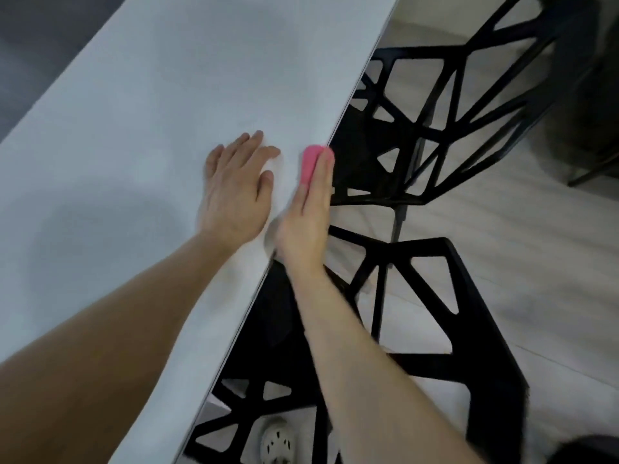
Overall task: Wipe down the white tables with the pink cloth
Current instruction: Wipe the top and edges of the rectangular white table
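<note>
Beside the white table (174, 78), black lattice chairs (485, 329) stand on pale flooring (536, 249).

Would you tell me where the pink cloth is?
Head view: the pink cloth is at the right edge of the white table, pressed by the right hand, beside the left hand.

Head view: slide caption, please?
Right hand presses the pink cloth against the white table's edge; left hand rests flat on top.
</note>
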A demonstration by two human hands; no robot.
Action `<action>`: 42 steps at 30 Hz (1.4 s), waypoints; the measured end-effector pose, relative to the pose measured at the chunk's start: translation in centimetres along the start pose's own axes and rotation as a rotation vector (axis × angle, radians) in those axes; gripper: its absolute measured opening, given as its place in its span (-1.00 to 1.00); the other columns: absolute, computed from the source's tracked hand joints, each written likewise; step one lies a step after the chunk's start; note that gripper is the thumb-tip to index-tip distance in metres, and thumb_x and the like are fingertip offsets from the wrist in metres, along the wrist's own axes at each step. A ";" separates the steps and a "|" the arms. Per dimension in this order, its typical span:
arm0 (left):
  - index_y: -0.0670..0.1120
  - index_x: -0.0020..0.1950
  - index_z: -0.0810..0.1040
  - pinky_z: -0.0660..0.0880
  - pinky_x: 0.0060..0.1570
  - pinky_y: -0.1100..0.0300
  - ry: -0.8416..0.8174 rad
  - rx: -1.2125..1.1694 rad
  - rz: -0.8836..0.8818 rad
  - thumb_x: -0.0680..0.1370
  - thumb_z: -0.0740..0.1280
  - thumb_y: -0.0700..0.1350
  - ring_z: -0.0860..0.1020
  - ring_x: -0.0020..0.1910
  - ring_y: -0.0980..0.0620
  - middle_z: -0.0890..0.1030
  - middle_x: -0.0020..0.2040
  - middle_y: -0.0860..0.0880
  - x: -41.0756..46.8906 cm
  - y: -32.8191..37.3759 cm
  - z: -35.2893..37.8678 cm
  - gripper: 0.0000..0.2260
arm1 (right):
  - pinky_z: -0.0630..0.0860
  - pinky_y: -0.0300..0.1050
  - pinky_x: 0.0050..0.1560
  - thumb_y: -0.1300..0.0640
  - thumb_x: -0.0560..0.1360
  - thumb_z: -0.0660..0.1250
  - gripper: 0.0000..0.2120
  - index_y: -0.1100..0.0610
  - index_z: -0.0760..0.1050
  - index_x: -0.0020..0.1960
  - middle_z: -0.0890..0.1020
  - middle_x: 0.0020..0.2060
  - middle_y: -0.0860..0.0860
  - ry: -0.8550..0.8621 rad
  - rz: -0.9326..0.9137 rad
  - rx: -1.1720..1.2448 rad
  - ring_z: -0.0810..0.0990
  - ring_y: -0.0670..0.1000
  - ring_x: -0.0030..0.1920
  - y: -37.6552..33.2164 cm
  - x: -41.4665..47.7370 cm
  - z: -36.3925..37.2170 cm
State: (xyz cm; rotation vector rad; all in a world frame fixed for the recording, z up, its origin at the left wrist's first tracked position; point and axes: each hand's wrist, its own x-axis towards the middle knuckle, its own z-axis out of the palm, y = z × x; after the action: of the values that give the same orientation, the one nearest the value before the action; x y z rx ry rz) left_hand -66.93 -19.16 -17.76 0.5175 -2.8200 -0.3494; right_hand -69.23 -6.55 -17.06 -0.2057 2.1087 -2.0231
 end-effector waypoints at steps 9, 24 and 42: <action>0.14 0.47 0.55 0.42 0.48 -0.15 -0.050 -0.004 0.175 0.73 0.20 -0.03 0.49 0.42 -0.12 0.49 0.41 0.00 -7.7 -3.0 -4.1 -0.67 | -0.04 -0.13 0.74 0.27 0.80 -0.01 -0.42 0.06 -0.07 0.78 0.02 0.76 -0.12 -0.084 0.042 -0.085 -0.02 -0.16 0.74 0.8 -10.4 0.4; 0.15 0.74 0.29 0.13 0.71 -0.21 -0.164 0.153 0.171 0.82 -0.02 0.15 0.18 0.74 -0.13 0.27 0.73 -0.09 -21.8 -6.6 -6.8 -0.52 | 0.09 -0.22 0.67 -0.01 0.83 0.01 -0.46 -0.27 -0.04 0.75 0.04 0.73 -0.29 -0.106 0.046 -0.061 0.04 -0.19 0.72 2.3 -28.9 2.1; 0.16 0.75 0.24 0.12 0.72 -0.21 -0.115 0.162 0.186 0.82 -0.05 0.16 0.17 0.74 -0.11 0.25 0.74 -0.07 -21.8 -6.4 -6.8 -0.52 | 0.35 0.05 0.65 -0.05 0.82 0.02 -0.52 -0.35 0.12 0.71 0.37 0.61 -0.33 0.041 0.139 -0.012 0.33 -0.17 0.63 3.0 -29.2 3.1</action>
State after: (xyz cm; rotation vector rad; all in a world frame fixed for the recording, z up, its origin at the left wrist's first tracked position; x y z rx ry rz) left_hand -43.24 -18.04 -17.59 0.2699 -2.9944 -0.1181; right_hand -40.07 -2.28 -18.55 -0.0182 2.0964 -1.9514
